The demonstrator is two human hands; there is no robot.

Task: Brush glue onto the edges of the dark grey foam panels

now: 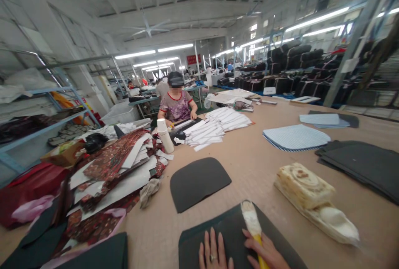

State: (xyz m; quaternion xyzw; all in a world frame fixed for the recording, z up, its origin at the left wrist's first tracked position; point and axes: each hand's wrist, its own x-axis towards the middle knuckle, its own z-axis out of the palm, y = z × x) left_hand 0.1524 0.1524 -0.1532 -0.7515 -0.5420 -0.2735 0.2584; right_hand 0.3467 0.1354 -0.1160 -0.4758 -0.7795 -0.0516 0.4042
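My left hand (213, 253) lies flat, fingers spread, on a dark grey fabric panel (229, 227) at the table's near edge; a ring shows on one finger. My right hand (264, 252) grips a brush with a yellow handle; its white glue-coated bristles (251, 218) rest on the same panel. A second dark panel (198, 182) lies just beyond, untouched. A glue-caked tray (314, 200) with white paste sits to the right of the brush.
A heap of patterned fabric and white card pieces (115, 169) fills the left. Striped blue panels (296, 137) and dark panel stacks (361, 165) lie on the right. Across the table a person (176, 103) works beside white strips (215, 127) and a white bottle (165, 136).
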